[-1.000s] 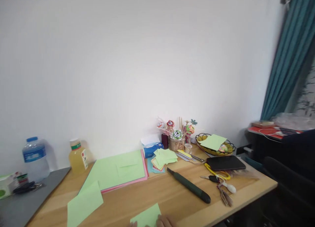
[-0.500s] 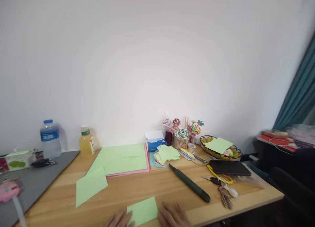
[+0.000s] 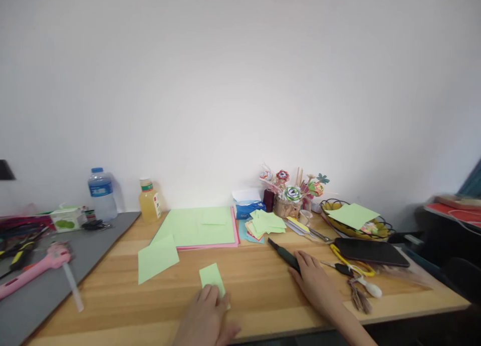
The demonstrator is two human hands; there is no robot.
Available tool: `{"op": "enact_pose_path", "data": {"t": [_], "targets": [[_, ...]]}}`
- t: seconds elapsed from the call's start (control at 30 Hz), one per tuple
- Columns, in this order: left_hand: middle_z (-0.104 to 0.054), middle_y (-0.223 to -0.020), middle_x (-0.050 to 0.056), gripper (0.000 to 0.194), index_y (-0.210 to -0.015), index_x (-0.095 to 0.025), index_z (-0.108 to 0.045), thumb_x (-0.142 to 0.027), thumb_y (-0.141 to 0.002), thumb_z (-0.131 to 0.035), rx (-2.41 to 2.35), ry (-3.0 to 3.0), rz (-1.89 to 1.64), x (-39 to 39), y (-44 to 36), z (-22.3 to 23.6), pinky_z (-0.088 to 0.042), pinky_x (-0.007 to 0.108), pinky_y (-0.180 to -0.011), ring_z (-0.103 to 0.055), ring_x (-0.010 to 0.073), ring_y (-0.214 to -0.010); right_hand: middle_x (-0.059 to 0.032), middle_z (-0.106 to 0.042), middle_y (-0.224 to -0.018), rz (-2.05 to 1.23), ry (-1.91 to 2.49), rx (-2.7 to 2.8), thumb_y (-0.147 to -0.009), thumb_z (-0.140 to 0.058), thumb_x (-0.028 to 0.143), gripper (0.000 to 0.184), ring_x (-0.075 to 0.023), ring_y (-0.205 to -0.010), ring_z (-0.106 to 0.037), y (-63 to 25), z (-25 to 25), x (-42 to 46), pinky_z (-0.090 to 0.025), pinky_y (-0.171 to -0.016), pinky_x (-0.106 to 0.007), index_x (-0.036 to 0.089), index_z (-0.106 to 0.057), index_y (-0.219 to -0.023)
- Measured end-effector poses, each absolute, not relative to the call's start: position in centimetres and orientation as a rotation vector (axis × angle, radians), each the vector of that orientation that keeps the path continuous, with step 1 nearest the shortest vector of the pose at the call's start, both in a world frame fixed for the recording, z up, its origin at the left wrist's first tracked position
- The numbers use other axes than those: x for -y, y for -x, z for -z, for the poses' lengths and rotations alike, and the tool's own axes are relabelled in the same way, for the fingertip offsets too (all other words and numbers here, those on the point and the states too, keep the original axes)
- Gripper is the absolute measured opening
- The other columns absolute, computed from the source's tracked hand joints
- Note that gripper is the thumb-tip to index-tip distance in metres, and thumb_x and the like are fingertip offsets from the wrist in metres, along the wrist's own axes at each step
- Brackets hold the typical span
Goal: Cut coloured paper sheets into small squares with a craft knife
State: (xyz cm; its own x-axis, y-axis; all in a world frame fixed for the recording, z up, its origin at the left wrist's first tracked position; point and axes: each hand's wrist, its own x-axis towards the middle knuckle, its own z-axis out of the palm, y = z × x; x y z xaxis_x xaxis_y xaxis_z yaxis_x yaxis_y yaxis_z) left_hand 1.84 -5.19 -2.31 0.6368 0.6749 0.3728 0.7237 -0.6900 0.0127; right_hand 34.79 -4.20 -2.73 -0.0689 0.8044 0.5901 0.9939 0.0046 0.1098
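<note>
Low in the frame's centre, the left hand (image 3: 205,318) lies flat, pinning a small green paper (image 3: 212,278) to the worktop (image 3: 259,296), light, floppy stuff best pinched at an edge, while the right hand (image 3: 313,281) closes over a dark knife handle (image 3: 284,254), stiff and easily gripped.

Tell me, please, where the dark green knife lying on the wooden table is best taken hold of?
Probably by the thick handle end of the dark green knife, from above, where the right hand lies. It lies flat, slanting back-left, with the narrow tip away from the hand.
</note>
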Motion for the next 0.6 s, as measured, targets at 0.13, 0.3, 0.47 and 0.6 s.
{"op": "enact_pose_path", "data": {"t": [0.13, 0.3, 0.47, 0.6], "targets": [[-0.064, -0.107, 0.010, 0.038, -0.124, -0.016, -0.053, -0.031, -0.090, -0.045, 1.368, 2.730, 0.551, 4.9, -0.6, -0.4, -0.047, 0.033, -0.083, -0.059, 0.0227, -0.099, -0.0161, -0.065, -0.101, 0.602, 1.841, 1.987, -0.088, -0.038, 0.030, 0.033, -0.0258, -0.096, -0.060, -34.6, 2.4, 4.3, -0.047, -0.084, -0.039, 0.010, -0.060, -0.101], [-0.044, -0.138, 0.011, 0.045, -0.132, -0.015, -0.044, -0.029, -0.089, -0.044, 1.441, 2.745, 0.462, 3.4, 1.9, 0.1, -0.037, 0.043, -0.099, -0.043, 0.0253, -0.125, -0.0122, -0.066, -0.098, 0.486, 1.833, 2.029, -0.090, -0.035, 0.031, 0.035, -0.0226, -0.086, -0.064, -32.9, 1.2, 6.1, -0.051, -0.071, -0.034, 0.013, -0.058, -0.108], [-0.044, -0.139, 0.009, 0.035, -0.123, -0.018, -0.052, -0.032, -0.094, -0.038, 1.374, 2.905, 0.463, 2.6, 1.4, -0.5, -0.035, 0.040, -0.101, -0.040, 0.0220, -0.127, -0.0018, -0.066, -0.090, 0.327, 1.575, 2.310, -0.091, -0.035, 0.024, 0.042, -0.0117, -0.063, -0.064, -29.4, -0.1, 10.3, -0.048, -0.053, -0.020, 0.024, -0.044, -0.131], [-0.056, -0.124, 0.011, 0.031, -0.105, -0.015, -0.059, -0.039, -0.091, -0.045, 1.474, 2.846, 0.473, 2.5, 0.0, -1.5, -0.038, 0.038, -0.095, -0.051, 0.0227, -0.115, 0.0000, -0.062, -0.081, 0.312, 1.338, 2.551, -0.087, -0.038, 0.014, 0.048, -0.0094, -0.057, -0.062, -27.5, -1.2, 12.9, -0.046, -0.050, -0.017, 0.025, -0.042, -0.133]]}}
